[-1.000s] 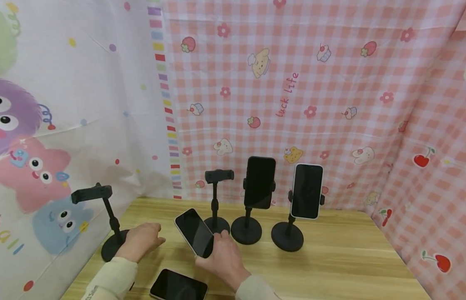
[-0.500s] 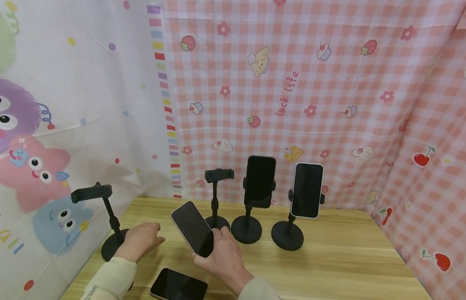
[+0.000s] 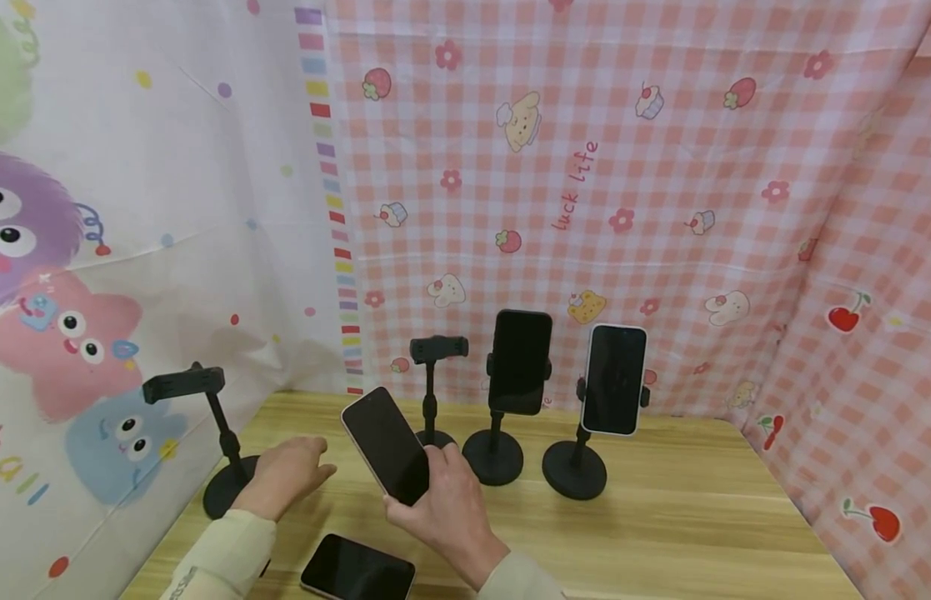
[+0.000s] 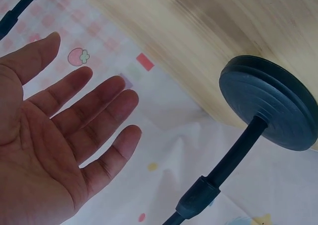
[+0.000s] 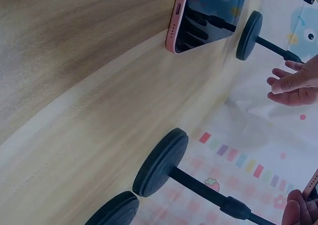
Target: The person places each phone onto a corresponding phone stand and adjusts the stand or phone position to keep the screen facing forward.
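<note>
My right hand [image 3: 450, 508] grips the lower end of a smartphone [image 3: 384, 442], held tilted with its dark screen up, above the table. Behind it stands a black phone stand [image 3: 438, 349] with no phone in its clamp; the held phone and hand partly cover its base. My left hand [image 3: 285, 475] holds nothing, near the base of another bare phone stand [image 3: 183, 385] at the left. Its fingers are spread and relaxed in the left wrist view. A second smartphone [image 3: 358, 569] lies screen up at the front; the right wrist view shows its pink edge [image 5: 177, 16].
Two more stands carry upright phones: a black phone [image 3: 520, 362] and a white-edged phone [image 3: 613, 380] to its right. The wooden table [image 3: 675, 533] ends at a pink checked cloth [image 3: 540, 192] behind and a white printed cloth [image 3: 210, 208] at the left.
My right hand has raised the smartphone a little and its top end has moved slightly up. The left hand stays almost where it was.
</note>
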